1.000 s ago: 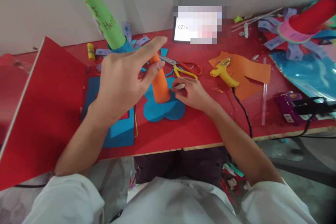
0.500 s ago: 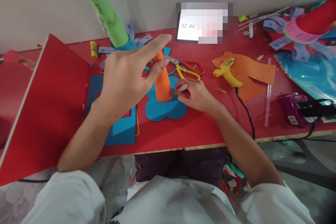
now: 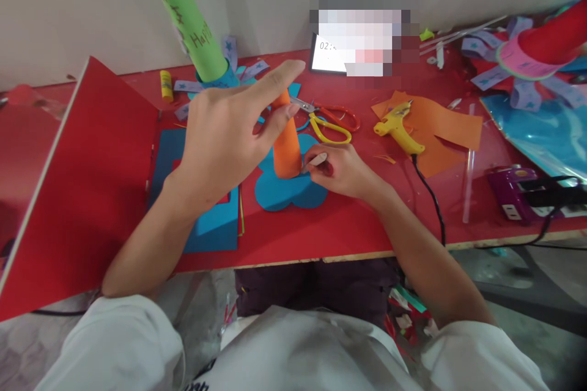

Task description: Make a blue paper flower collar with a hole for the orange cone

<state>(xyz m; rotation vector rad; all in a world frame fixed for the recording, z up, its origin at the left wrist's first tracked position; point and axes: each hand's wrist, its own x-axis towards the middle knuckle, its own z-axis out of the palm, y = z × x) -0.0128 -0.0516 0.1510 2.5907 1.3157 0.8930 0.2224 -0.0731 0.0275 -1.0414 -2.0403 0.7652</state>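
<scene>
Right hand (image 3: 343,168): shifted slightly toward the wearer, beside the orange tube (image 3: 287,149); fingers curled, anything held cannot be told.
Left hand (image 3: 229,134): grasping the tube's top between thumb and forefinger.
Orange tube: runs down from left fingers, foot just left of right fingertips.
Long axis: near upright.
Blue lobed piece (image 3: 275,192): under tube, below both hands' fingers.
Nearer hand: left, touching.

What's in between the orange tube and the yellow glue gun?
In the head view, red and yellow scissor handles lie between the orange tube and glue gun; on the near side are the right hand and thin orange scraps.
</scene>
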